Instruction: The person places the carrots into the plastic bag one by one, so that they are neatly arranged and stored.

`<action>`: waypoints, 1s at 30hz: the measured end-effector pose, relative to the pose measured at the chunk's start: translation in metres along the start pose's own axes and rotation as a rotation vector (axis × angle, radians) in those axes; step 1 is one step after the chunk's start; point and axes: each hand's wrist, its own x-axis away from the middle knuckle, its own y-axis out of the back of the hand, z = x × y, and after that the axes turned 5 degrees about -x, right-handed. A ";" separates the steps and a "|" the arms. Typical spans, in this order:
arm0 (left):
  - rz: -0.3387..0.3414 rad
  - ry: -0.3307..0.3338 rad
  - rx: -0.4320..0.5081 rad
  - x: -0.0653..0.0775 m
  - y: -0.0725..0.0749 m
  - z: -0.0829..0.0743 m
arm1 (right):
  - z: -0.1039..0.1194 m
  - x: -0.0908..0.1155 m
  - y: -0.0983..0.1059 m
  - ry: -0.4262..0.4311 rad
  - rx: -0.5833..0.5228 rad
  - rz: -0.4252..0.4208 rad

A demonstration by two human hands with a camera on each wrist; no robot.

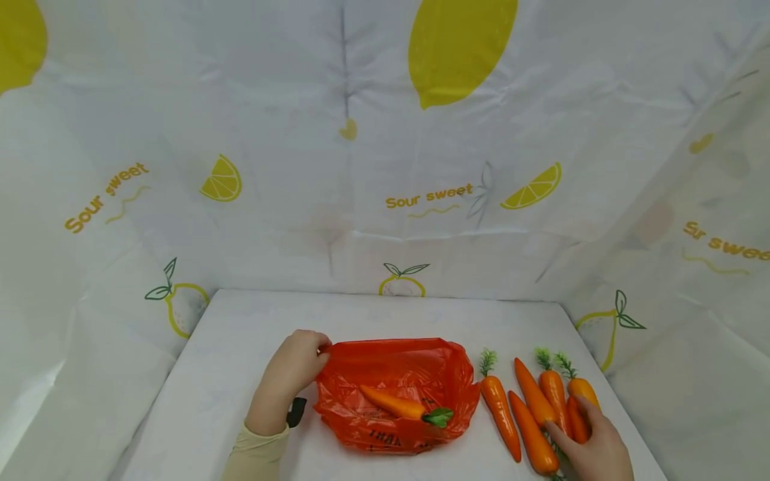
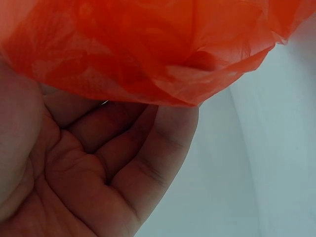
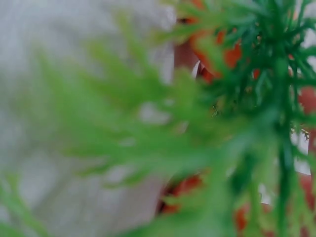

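My left hand [image 1: 295, 364] grips the left edge of a red plastic bag [image 1: 385, 357], which lies spread with its mouth toward the back. In the left wrist view, the bag [image 2: 148, 54] passes over the curled fingers. One orange carrot [image 1: 394, 403] with a green leafy top lies on the bag. At the right, my right hand [image 1: 598, 451] has its thumb and fingers around a carrot [image 1: 579, 421] among the others. Blurred green carrot leaves [image 3: 197, 148] cover much of the right wrist view and hide the fingers there.
Several carrots lie between the bag and my right hand, among them one carrot [image 1: 500, 414] close to the bag's right edge. The white table [image 1: 252, 321] is enclosed by a white lemon-print sheet [image 1: 289, 200] at the back and sides.
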 end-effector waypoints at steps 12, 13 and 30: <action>0.013 0.014 0.006 0.000 0.000 0.000 | -0.009 -0.009 0.004 0.025 0.027 0.049; 0.013 0.015 0.007 0.000 0.000 0.000 | -0.010 -0.009 0.004 0.030 0.032 0.050; 0.002 -0.021 -0.007 0.001 0.002 -0.001 | -0.016 -0.007 -0.001 -0.020 0.071 0.016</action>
